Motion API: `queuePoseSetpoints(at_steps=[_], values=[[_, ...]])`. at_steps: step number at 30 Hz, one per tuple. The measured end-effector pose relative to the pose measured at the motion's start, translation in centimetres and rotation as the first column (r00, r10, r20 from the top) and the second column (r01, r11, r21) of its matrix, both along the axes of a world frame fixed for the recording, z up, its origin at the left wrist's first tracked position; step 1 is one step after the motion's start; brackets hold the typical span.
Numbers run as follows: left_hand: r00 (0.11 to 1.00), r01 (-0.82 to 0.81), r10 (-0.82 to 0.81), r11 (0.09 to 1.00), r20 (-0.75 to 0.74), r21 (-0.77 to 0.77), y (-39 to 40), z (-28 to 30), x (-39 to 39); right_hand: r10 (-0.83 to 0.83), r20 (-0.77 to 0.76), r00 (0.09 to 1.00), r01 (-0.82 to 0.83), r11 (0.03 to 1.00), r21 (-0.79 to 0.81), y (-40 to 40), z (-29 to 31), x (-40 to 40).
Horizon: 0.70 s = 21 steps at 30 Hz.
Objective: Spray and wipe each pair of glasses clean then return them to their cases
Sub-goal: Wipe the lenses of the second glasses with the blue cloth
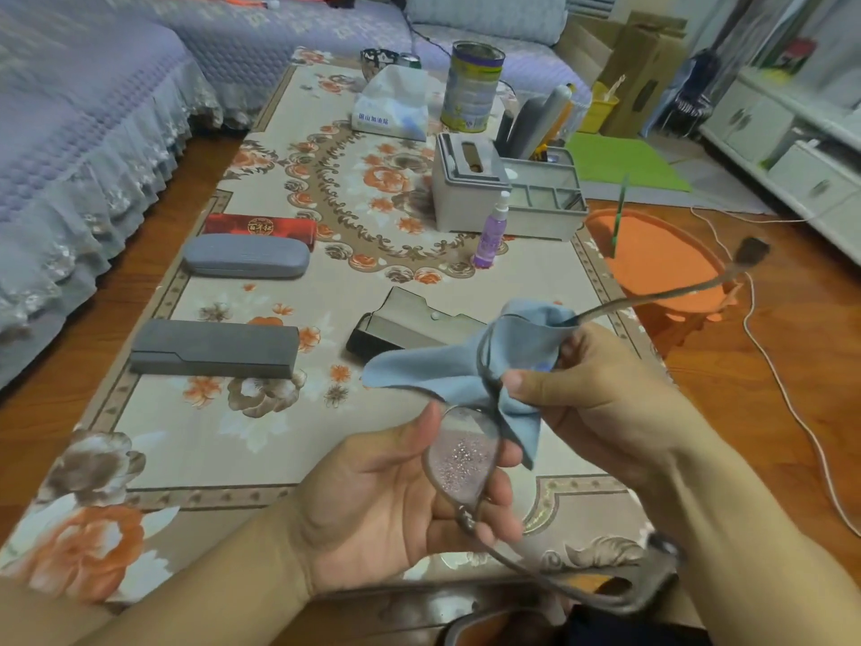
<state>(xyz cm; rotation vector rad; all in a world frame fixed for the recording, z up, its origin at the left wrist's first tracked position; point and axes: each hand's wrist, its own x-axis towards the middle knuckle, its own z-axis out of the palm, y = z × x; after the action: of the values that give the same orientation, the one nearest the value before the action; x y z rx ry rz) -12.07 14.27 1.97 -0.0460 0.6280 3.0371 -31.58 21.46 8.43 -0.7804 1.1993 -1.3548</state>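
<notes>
— Where are the glasses?
— Held above the table's near edge, one lens beaded with droplets, the other wrapped in a blue cloth.
— The cases?
— One open case mid-table; purple spray bottle upright beyond.

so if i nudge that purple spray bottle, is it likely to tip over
Probably yes: the spray bottle stands tall and slim on a narrow base. It looks like small, light plastic, so a push up high should topple it. Being round, it may then roll.

A home living room: quilted sofa, floral-clothed coffee table, wood floor, white cabinet.
</notes>
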Motion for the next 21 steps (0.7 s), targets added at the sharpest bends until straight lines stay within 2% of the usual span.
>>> queuePoseSetpoints(at_steps=[6,8,9,12,14,16,18,21], values=[[1.000,0.013,-0.013,0.999,0.005,-0.036,-0.1,0.1,-0.2,-0.331,-0.154,0.931,0.328,0.944,-0.045,-0.5,-1.1,1.9],[1.000,0.006,-0.006,1.000,0.012,-0.015,-0.1,0.0,-0.3,-0.381,-0.185,0.906,0.377,0.924,-0.060,-0.5,-1.4,2.1],[1.000,0.004,-0.004,1.000,0.011,-0.005,-0.1,0.0,-0.3,-0.358,-0.160,0.920,0.353,0.934,-0.063,-0.5,-1.5,2.1],[1.000,0.013,-0.012,0.999,-0.024,0.043,-0.3,0.0,0.0,-0.157,0.062,0.986,0.162,0.983,-0.082,-0.1,-1.1,1.9],[0.997,0.039,-0.035,0.997,-0.071,0.066,-0.5,0.1,0.1,-0.060,0.171,0.983,0.079,0.991,-0.110,0.2,-0.6,1.9],[0.995,0.052,-0.045,0.996,-0.090,0.079,-0.6,0.1,0.0,-0.007,0.204,0.979,0.038,0.989,-0.145,0.3,-0.3,2.0],[0.996,0.047,-0.042,0.997,-0.072,0.067,-0.6,0.0,-0.1,-0.056,0.190,0.980,0.082,0.988,-0.128,-0.1,-0.6,2.1],[1.000,0.024,-0.023,0.999,-0.008,0.042,-0.2,-0.3,-0.5,-0.242,0.146,0.959,0.248,0.969,-0.018,-0.7,-1.3,2.6]])
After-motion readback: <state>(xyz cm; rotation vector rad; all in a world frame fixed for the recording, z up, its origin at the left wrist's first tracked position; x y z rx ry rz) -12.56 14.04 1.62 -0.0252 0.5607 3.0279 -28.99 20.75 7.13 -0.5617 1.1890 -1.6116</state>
